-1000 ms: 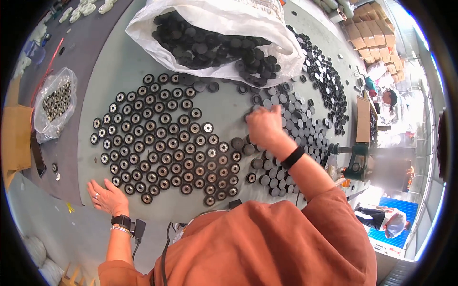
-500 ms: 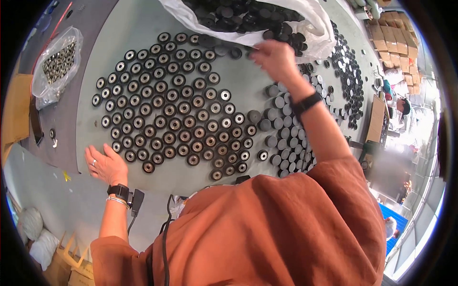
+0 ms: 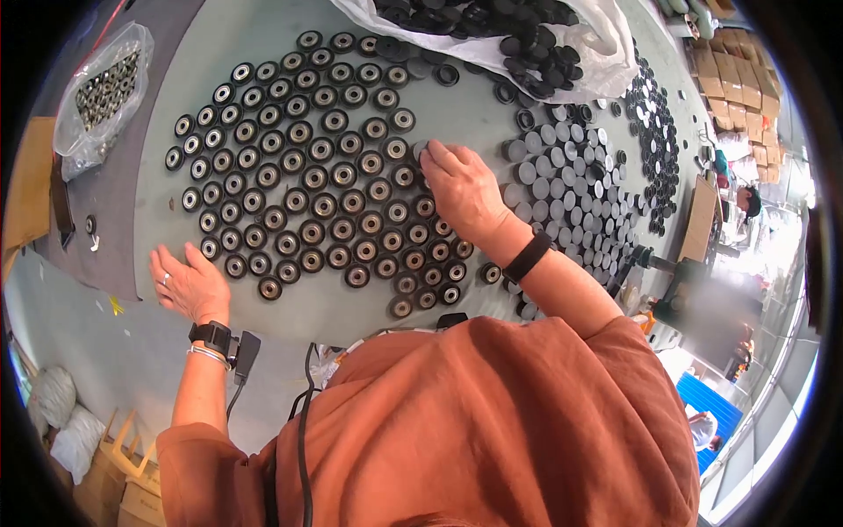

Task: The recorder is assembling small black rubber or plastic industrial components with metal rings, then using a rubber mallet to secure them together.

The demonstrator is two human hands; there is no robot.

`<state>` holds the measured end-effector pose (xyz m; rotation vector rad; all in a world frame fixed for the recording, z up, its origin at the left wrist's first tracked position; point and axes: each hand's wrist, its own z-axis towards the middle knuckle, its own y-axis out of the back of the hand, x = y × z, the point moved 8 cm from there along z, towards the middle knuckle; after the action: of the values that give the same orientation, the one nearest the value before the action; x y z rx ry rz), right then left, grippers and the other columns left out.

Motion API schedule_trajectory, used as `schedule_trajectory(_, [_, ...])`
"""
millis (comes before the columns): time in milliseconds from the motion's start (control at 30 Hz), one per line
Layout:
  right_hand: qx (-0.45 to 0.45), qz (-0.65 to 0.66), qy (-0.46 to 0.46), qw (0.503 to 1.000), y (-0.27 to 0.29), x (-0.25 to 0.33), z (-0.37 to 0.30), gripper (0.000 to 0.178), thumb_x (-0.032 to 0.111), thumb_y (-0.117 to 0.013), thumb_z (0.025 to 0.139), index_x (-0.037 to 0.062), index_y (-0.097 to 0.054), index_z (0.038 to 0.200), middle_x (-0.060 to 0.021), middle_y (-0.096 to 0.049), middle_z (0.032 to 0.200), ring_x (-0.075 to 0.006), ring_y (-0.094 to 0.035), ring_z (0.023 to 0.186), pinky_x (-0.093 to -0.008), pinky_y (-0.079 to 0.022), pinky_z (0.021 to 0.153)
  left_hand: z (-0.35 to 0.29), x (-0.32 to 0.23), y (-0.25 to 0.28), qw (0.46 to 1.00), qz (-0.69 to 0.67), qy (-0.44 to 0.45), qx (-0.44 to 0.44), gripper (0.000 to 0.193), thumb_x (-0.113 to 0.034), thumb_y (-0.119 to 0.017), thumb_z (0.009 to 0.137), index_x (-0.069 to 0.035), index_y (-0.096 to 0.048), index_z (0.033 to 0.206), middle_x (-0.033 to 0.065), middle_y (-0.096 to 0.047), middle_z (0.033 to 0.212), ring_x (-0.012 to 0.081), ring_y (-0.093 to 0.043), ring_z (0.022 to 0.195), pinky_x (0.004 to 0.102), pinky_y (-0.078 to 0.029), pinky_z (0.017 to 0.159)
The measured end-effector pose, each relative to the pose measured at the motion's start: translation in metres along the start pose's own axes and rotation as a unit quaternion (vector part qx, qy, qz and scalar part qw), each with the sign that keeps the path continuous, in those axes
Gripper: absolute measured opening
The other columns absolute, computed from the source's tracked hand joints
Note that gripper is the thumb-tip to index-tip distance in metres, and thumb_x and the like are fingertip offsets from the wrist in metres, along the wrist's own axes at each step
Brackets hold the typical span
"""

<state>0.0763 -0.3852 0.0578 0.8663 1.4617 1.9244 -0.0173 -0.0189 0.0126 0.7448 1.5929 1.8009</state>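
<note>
Spread over the grey-green tabletop (image 3: 167, 88) are many black wheels (image 3: 324, 205) with metal bearing centres. At the right edge of this group, my right hand (image 3: 465, 195) has its fingers bent and closed round a grey round cap (image 3: 421, 151), partly hidden at the fingertips. My left hand (image 3: 195, 283), a ring on one finger, lies by the front left wheels. Its fingers are apart and nothing is in it. Grey-topped round caps (image 3: 558, 187) crowd together to the right of my right hand.
A white sack (image 3: 606, 66) full of black round parts (image 3: 536, 61) lies open at the far side. Further right, more black and grey pieces (image 3: 654, 145) are scattered. A clear plastic bag (image 3: 66, 136) of small metal parts stands at the left. A black cable (image 3: 307, 422) hangs near my body.
My right hand has come back from the sack's edge, nearer and to the left, to the wheels' right edge. My left hand stays open in nearly the same spot.
</note>
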Motion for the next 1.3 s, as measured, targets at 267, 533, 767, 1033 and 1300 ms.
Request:
schedule_trajectory(267, [0.095,-0.195,0.103,0.971,-0.005,0.028,0.009,0.033,0.016,-0.055,0.069,-0.0035,-0.061,0.095,-0.0201,-0.056,0.097,-0.0261,-0.049,0.084,-0.0348,-0.042,0.073,0.000,0.001,-0.003,1.000,0.007,-0.005,-0.015,0.053,-0.044,-0.036,0.091,-0.009,-0.038,0.131,0.0066,-0.032,0.140,0.0295,-0.031,0.126,0.0459,-0.023,0.101])
schedule_trajectory(533, [-0.030,0.208,-0.114,0.971,0.005,-0.029,0.010,0.010,0.005,-0.063,0.068,0.0031,-0.062,0.078,-0.0131,-0.061,0.098,-0.0315,-0.056,0.090,-0.0379,-0.046,0.079,0.000,0.002,-0.004,1.000,0.013,-0.006,-0.007,0.053,-0.042,-0.039,0.091,-0.007,-0.037,0.131,0.0096,-0.031,0.140,0.0300,-0.029,0.127,0.0467,-0.023,0.101])
schedule_trajectory(767, [-0.029,0.264,-0.287,0.920,0.004,-0.059,-0.007,0.019,0.012,-0.069,0.073,0.0020,-0.064,0.087,-0.0123,-0.064,0.079,-0.0213,-0.063,0.066,-0.0293,-0.050,0.063,0.001,0.000,-0.003,1.000,0.006,-0.014,-0.020,0.053,-0.041,-0.040,0.091,-0.007,-0.038,0.130,0.0097,-0.031,0.140,0.0297,-0.030,0.127,0.0471,-0.022,0.101])
schedule_trajectory(1033, [0.093,0.255,-0.318,0.908,-0.010,-0.058,0.016,0.033,0.023,-0.075,0.068,0.0020,-0.065,0.092,-0.0136,-0.062,0.075,-0.0225,-0.061,0.065,-0.0312,-0.050,0.062,0.000,0.001,-0.003,0.999,0.006,-0.020,-0.028,0.053,-0.042,-0.040,0.090,-0.007,-0.038,0.130,0.0098,-0.032,0.139,0.0297,-0.031,0.126,0.0466,-0.023,0.101])
schedule_trajectory(1300, [0.016,0.337,-0.170,0.926,0.008,-0.024,0.006,0.032,0.004,-0.077,0.062,0.0007,-0.052,0.081,-0.0084,-0.061,0.079,-0.0180,-0.061,0.067,-0.0270,-0.050,0.062,0.000,0.002,-0.004,1.000,0.005,-0.016,-0.023,0.053,-0.042,-0.040,0.090,-0.008,-0.039,0.130,0.0101,-0.032,0.139,0.0305,-0.032,0.125,0.0465,-0.024,0.101])
